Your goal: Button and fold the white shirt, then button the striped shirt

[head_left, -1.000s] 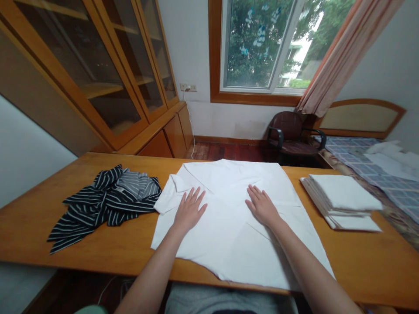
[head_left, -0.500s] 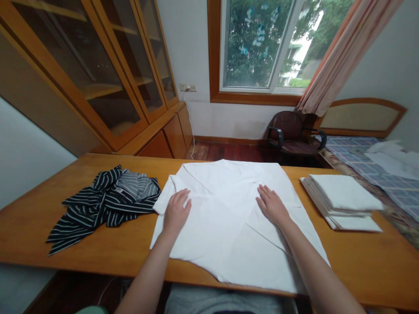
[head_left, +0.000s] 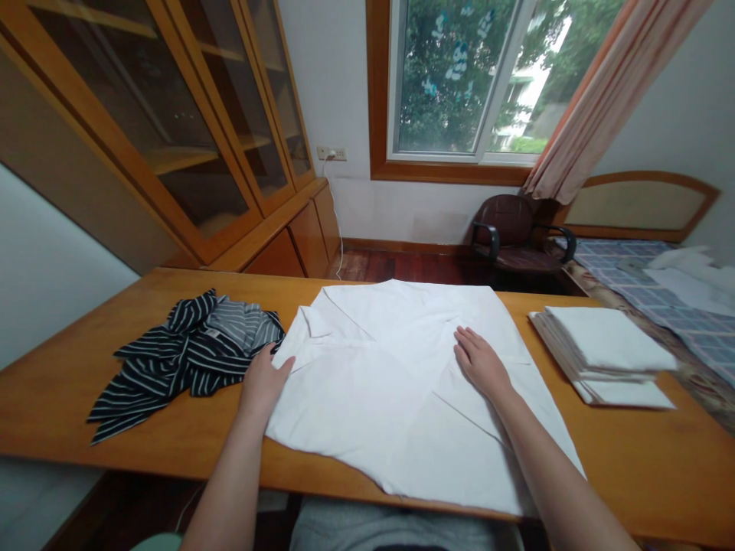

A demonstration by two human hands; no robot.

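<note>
A white garment (head_left: 379, 390) is spread over the middle of the table, with creases and a small turned flap near its upper left edge. My left hand (head_left: 266, 383) is at the garment's left edge, thumb apart from the fingers and lying over the cloth; the fingertips are partly hard to make out. Flat on the garment's right part rests my right hand (head_left: 482, 363), its fingers stretched out and holding nothing. To the left of my left hand lies a crumpled black-and-white striped garment (head_left: 184, 360), close to the white one.
On the right of the wooden table (head_left: 625, 459) sits a stack of folded white cloth (head_left: 609, 340). Beyond the table are a brown armchair (head_left: 508, 229), a bed (head_left: 643, 268) and a glass-door cabinet (head_left: 230, 222). The table's front edge is close to my body.
My left hand has moved left, from on top of the white garment to its left edge. My right hand stays nearly in place on the cloth.
</note>
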